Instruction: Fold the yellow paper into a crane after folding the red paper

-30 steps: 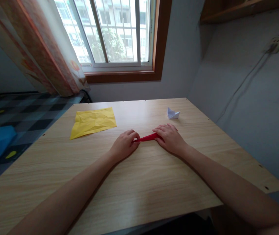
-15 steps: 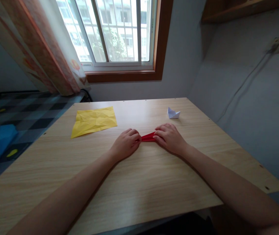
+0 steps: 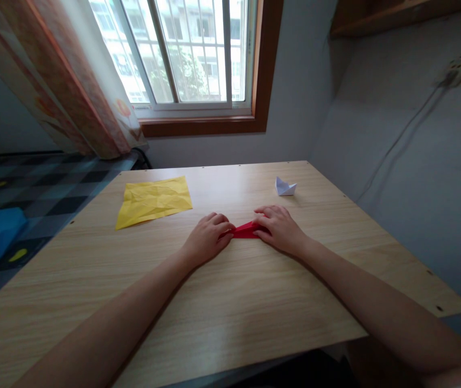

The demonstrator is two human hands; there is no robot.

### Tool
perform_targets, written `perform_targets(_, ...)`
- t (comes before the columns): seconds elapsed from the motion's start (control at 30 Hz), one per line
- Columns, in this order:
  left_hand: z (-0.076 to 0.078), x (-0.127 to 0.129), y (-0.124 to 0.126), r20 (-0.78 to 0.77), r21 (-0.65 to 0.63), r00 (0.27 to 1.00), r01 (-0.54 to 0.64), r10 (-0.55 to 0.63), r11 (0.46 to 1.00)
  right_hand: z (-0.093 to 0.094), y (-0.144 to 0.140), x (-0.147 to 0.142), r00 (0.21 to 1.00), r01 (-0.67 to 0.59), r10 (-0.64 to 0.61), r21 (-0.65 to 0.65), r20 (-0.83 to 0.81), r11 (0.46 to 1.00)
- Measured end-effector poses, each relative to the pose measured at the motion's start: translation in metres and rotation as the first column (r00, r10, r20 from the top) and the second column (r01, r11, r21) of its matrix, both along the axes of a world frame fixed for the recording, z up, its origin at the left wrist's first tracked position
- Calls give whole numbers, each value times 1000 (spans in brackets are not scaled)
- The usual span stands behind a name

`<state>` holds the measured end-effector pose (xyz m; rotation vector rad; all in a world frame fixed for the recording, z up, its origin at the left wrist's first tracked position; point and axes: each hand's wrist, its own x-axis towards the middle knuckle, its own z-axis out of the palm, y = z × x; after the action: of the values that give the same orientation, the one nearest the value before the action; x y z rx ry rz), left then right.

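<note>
Your left hand (image 3: 207,237) and your right hand (image 3: 281,229) lay palm down on the counter (image 3: 234,302), one at each end of the folded red paper (image 3: 245,230), which sat flat on the wood between them, nearer you than the yellow sheet (image 3: 153,201).

The likeliest trouble, as I judge it, was the red paper sliding under your press. The wood looked smooth, and with pressure from both ends the narrow folded piece could skate sideways or buckle upward in the middle, putting a crease where you did not want one. A second risk was uneven pressing: if one hand bore down harder than the other, the layers could shift against each other and the edges would no longer line up. The red paper was well apart from the small white paper boat (image 3: 285,187) behind and to the right of it, and from the yellow sheet behind and to the left, so neither seemed in danger of being knocked.

Relative to the red paper, your left fingers (image 3: 219,222) were curled over its left tip, covering it, and your right fingers (image 3: 265,214) lay over its right end. Only the middle stretch of red showed between the two hands. Both sets of fingers were bent down onto the paper, pressing it against the counter; whether any fingertip pinched an edge I could not tell, since the hands hid the ends.
</note>
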<state>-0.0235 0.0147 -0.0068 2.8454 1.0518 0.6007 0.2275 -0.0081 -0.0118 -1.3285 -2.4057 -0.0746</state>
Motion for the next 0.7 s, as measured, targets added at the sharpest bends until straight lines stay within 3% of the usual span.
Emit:
perform_targets(0.4,3,-1,0,-123,99,992,29,-17,995,0,0,1,995,83,-78,-96,59,992)
perform_targets(0.7,14,-6,-7,-241,335,970,67,16,940,3,3,7,987,142,-132,-113,91,984)
